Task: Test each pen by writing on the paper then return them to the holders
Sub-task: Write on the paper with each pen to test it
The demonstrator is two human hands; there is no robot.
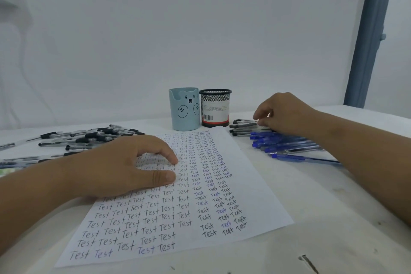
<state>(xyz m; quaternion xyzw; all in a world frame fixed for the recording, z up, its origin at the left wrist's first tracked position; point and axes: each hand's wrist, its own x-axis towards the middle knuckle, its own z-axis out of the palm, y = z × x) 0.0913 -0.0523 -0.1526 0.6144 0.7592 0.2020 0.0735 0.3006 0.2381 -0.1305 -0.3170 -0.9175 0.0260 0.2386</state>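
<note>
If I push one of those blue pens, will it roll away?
Probably a little. The blue pens look round and smooth, lying flat on the table, so one might roll sideways. Packed side by side, though, the neighbours would likely stop it quickly.

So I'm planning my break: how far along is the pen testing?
Done: the paper is nearly full of "Test". In hand: the right hand reaches into the black pens; the left hand steadies the sheet. Left: both holders, blue and mesh, show no pens.
</note>
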